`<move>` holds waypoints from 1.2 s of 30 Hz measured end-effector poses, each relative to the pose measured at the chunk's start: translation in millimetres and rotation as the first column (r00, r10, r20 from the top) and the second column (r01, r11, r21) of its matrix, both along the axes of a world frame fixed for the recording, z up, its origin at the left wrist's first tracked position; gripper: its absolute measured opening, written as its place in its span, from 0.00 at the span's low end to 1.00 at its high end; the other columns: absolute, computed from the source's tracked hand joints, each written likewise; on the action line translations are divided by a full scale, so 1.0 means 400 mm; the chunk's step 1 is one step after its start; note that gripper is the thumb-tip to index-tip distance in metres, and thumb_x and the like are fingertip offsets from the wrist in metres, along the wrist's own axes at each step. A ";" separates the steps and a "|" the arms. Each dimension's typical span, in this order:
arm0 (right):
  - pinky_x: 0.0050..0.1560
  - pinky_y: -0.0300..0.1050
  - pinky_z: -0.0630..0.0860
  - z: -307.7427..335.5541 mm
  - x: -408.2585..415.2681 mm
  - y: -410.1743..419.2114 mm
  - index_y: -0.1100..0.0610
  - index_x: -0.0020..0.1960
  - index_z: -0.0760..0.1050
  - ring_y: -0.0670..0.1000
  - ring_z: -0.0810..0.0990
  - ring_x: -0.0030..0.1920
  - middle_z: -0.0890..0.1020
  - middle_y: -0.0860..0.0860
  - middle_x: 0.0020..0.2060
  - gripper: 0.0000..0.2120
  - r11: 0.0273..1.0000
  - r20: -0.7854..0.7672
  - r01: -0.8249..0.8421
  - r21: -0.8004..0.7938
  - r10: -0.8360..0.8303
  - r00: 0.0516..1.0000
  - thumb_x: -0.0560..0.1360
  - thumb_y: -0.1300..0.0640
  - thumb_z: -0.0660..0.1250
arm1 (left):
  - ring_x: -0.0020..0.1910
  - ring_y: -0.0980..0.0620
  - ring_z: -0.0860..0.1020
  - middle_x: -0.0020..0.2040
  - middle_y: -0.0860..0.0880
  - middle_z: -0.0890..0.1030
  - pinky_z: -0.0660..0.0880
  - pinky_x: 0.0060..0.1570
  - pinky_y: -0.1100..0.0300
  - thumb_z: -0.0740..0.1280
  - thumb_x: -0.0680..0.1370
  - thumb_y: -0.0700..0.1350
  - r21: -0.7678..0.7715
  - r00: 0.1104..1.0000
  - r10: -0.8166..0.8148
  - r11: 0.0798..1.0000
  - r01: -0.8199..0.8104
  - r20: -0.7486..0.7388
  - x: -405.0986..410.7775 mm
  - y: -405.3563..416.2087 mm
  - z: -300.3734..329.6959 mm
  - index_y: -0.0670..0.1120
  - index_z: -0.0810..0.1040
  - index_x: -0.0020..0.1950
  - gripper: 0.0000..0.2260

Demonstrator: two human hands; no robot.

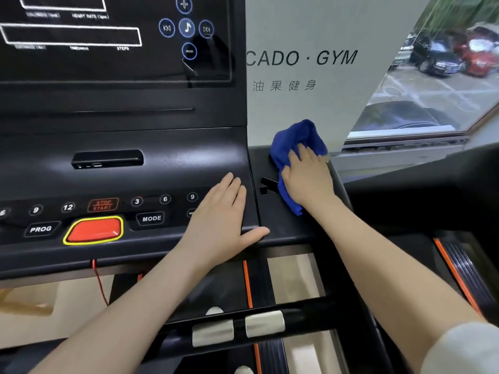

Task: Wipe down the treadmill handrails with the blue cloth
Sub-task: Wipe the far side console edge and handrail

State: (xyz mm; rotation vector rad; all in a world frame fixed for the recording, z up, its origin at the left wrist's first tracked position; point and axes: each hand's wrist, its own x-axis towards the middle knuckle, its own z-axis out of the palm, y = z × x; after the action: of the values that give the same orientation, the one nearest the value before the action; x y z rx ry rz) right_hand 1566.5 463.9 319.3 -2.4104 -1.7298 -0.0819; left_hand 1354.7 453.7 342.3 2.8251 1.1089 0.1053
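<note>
My cloth (295, 141) is a deep, plain blue against the black treadmill console (162, 147). Its stop button (93, 230) is red with a yellow rim, its labels white. Orange stripes (247, 282) edge the black deck below, and my right sleeve (469, 352) is white.

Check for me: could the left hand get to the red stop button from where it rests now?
Probably yes. The left hand lies flat on the console, holding nothing, and the red stop button sits just to its left with only flat panel between. The right hand presses the blue cloth elsewhere.
</note>
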 end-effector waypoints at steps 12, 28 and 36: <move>0.59 0.55 0.74 0.001 -0.100 -0.331 0.60 0.57 0.79 0.58 0.79 0.59 0.80 0.59 0.58 0.23 0.860 0.093 -0.508 -0.048 0.511 0.855 0.72 0.51 0.54 | 0.77 0.47 0.51 0.77 0.44 0.55 0.47 0.74 0.57 0.48 0.64 0.77 -0.101 0.979 -0.056 0.992 0.077 0.197 -0.017 -0.090 0.017 0.43 0.53 0.76 0.50; 0.46 0.44 0.69 0.001 0.003 -0.423 0.63 0.55 0.71 0.57 0.75 0.50 0.77 0.58 0.51 0.13 0.935 -0.583 0.315 0.164 -0.165 0.795 0.75 0.57 0.61 | 0.52 0.47 0.77 0.55 0.48 0.76 0.71 0.51 0.56 0.56 0.73 0.66 -0.098 0.955 -0.283 0.957 0.275 -0.086 0.015 -0.320 -0.062 0.50 0.69 0.68 0.30; 0.37 0.35 0.62 0.131 0.104 -0.514 0.64 0.42 0.75 0.50 0.72 0.40 0.78 0.59 0.40 0.12 0.404 -0.652 0.692 0.598 -0.257 0.713 0.77 0.56 0.59 | 0.57 0.47 0.73 0.60 0.48 0.73 0.69 0.56 0.56 0.62 0.77 0.57 -0.101 0.974 -0.226 0.970 0.222 -0.031 0.019 -0.333 -0.066 0.51 0.64 0.72 0.25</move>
State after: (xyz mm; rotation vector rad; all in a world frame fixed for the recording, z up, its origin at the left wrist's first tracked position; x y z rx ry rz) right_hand 1608.1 258.4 371.7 -1.8503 -0.4567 -0.2879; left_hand 1362.5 320.7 315.8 2.8524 0.7710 -0.0256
